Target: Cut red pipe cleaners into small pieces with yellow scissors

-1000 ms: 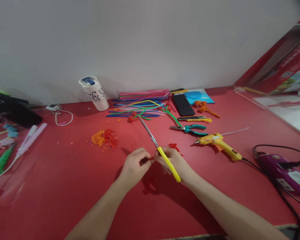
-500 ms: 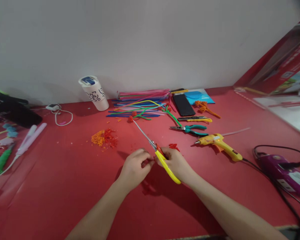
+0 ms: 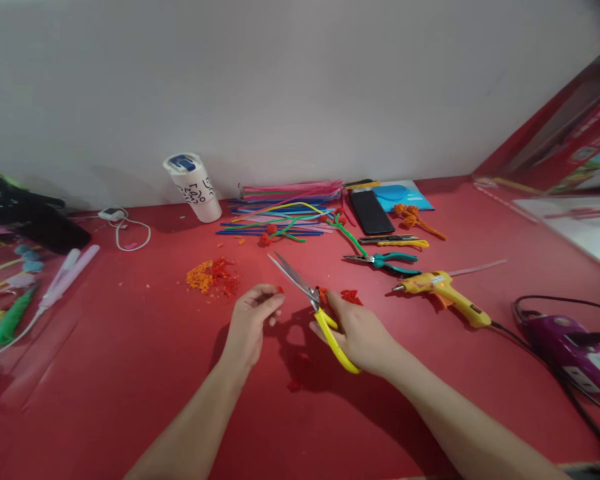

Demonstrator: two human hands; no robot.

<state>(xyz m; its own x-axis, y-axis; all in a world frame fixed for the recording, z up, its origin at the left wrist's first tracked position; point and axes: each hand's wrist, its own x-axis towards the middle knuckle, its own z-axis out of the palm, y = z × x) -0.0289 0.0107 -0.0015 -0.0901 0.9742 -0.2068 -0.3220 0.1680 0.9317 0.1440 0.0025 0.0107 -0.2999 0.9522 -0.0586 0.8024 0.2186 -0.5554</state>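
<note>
My right hand [image 3: 356, 328] grips yellow-handled scissors [image 3: 336, 343], their blades slightly apart and pointing up and to the left. A bit of red material [image 3: 322, 294] shows by the fingers of that hand. My left hand [image 3: 253, 323] is pinched around a small red piece [image 3: 281, 290], left of the blades and not touching them. Beyond the left hand lie a pile of orange clippings [image 3: 199, 277] and a pile of red clippings [image 3: 225, 277]. More red pieces [image 3: 351, 297] rest just past my right hand.
Pipe cleaners [image 3: 290, 193], a white tumbler [image 3: 194, 188] and a phone [image 3: 371, 212] line the back. To the right are pliers [image 3: 385, 261], a yellow glue gun [image 3: 443, 293] and a purple power strip [image 3: 570, 347] with cords. A pink hair straightener [image 3: 67, 280] lies left.
My left hand has moved left and up, away from the right hand, with the small red piece in its fingertips. The scissor blades have opened a little.
</note>
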